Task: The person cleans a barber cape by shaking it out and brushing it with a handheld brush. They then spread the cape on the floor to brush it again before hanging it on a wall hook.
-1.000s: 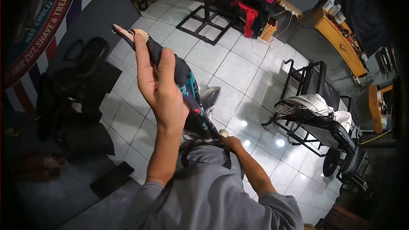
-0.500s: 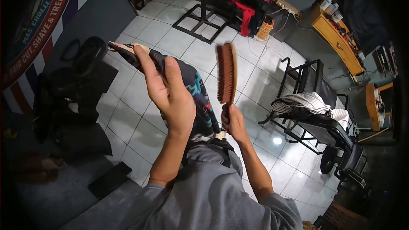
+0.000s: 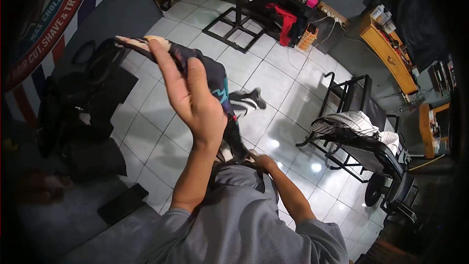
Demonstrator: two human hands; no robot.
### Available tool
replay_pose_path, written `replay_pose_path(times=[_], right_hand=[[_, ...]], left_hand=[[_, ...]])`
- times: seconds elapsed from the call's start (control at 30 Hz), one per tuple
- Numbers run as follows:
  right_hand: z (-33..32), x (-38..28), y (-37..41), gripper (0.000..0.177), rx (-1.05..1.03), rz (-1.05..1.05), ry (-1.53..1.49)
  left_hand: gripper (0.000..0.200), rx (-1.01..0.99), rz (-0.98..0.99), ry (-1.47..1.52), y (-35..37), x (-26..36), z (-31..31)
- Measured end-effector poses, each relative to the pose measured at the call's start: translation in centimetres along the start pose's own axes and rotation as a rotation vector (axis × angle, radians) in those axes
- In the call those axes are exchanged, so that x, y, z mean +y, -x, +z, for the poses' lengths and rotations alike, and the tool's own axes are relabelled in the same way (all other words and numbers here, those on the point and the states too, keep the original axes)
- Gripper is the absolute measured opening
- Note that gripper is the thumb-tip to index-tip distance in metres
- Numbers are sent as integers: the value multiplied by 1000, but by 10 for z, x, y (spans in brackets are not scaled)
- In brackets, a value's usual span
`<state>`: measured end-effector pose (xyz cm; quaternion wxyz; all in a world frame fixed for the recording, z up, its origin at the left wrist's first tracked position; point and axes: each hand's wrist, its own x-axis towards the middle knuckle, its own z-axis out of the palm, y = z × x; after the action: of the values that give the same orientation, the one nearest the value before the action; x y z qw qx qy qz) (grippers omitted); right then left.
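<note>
"How was the left hand [image 3: 195, 102]?"
"Spread flat. The patterned cloth [image 3: 215, 80] was draped across its fingers, well left of the barber chair [image 3: 364, 139]. I couldn't tell the grip of the right hand [image 3: 263, 160], which was nearer the chair."
"Risk?"
"Without a pinch, the cloth could have slid off."

Dim room — lamp glare on floor tiles [image 3: 273, 143]; fisheye edges dark, blurred.

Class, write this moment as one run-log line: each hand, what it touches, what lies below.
left hand: flat, open against patterned cloth | right hand: at cloth's lower end, grip unclear | below: tiled floor
</note>
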<state>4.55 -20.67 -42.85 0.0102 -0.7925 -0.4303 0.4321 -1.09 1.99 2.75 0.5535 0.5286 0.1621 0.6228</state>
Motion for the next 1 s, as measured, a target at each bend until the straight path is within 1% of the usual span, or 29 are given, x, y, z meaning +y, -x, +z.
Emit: replay_pose_path(times=[0.03,0.07,0.1,0.13,0.2,0.27,0.3,0.33,0.37,0.4,0.43,0.5,0.6,0.63,0.67,0.7,0.73,0.8,0.83,0.87,0.9,0.93,0.97,1.0], right_hand=[[14,24,11,39,-156,159,150],[16,31,33,38,-188,304,146],[26,43,42,36,-189,409,26],[42,64,38,45,-217,415,-114],[32,60,50,59,-130,518,-331],[23,63,46,70,88,386,-338],[32,74,30,68,297,179,-245],[-11,42,44,66,329,230,-344],[-41,18,53,65,430,200,-494],[-60,0,53,63,501,149,-706],[-91,-26,67,59,582,15,-809],[-148,-77,100,50,461,-134,-1216],[-207,-151,157,48,596,-466,-1289],[-220,-171,172,48,640,-534,-1249],[-225,-184,178,48,681,-601,-1205],[-224,-192,174,44,734,-689,-1113],[-220,-199,168,42,610,-673,-1184],[-191,-193,130,41,674,-679,-1218],[-182,-187,112,43,795,-650,-1009],[-161,-167,88,34,642,-533,-879],[-136,-139,62,30,490,-418,-746],[-102,-110,42,29,465,-345,-446],[-62,-77,24,33,434,-270,-146],[-23,-35,3,46,151,-217,173]], left_hand=[[59,18,-27,53,-2,9,0],[59,46,28,87,-6,10,-1],[59,73,84,119,-10,12,-2],[58,64,94,89,-15,13,-3],[58,46,91,26,-18,15,-5],[58,13,57,-4,-14,7,-5],[59,-5,55,-32,-10,0,-4],[59,-23,53,-62,-7,-6,-4],[58,-33,-11,-28,-1,-9,-4],[56,-29,-59,-22,3,-14,-6],[55,-26,-106,-14,6,-18,-8],[56,-60,-184,7,10,-20,-8],[57,-138,-319,95,19,-15,-8],[57,-137,-323,76,23,-13,-4],[60,-182,-293,36,27,-20,-4],[59,-219,-209,1,29,-22,-2],[59,-237,-206,14,28,-19,-1],[60,-275,-202,41,27,-12,2],[60,-285,-272,107,22,-6,-1],[60,-262,-304,158,17,-2,-3],[60,-238,-335,208,12,1,-4],[60,-178,-368,247,6,9,-3],[60,-184,-350,256,1,16,-4],[59,-190,-330,266,-3,19,-7]])
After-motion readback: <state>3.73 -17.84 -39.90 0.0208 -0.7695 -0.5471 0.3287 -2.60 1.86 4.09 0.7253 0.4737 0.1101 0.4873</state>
